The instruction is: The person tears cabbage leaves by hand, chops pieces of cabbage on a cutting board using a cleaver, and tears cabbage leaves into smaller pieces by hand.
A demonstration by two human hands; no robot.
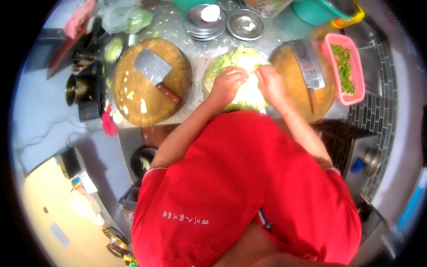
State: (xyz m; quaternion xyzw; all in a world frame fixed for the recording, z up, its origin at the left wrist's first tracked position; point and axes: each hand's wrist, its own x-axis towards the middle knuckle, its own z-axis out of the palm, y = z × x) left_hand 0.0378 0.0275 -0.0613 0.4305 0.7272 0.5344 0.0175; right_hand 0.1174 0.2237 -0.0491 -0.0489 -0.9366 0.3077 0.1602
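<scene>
A heap of pale green cabbage leaves [246, 99] lies in front of me at the counter's edge; whatever holds it is mostly hidden. My left hand [230, 82] has its fingers curled into the left side of the heap, closed on cabbage. Opposite it, my right hand [270, 83] grips cabbage too, its fingers bent inward. The two hands are a short way apart, and bright glare washes out the leaves between them. On the left, a cleaver [152, 66] rests on a round wooden chopping board [129, 73]. Another cleaver [307, 63] lies on the right-hand board [289, 84].
A pink basket [359, 84] of cut green peppers [343, 71] stands at the right. Behind the cabbage are stacked metal plates [204, 33] bearing a white object, and a metal dish [245, 25]. A plastic bag [120, 18] and green basin [313, 13] sit farther back.
</scene>
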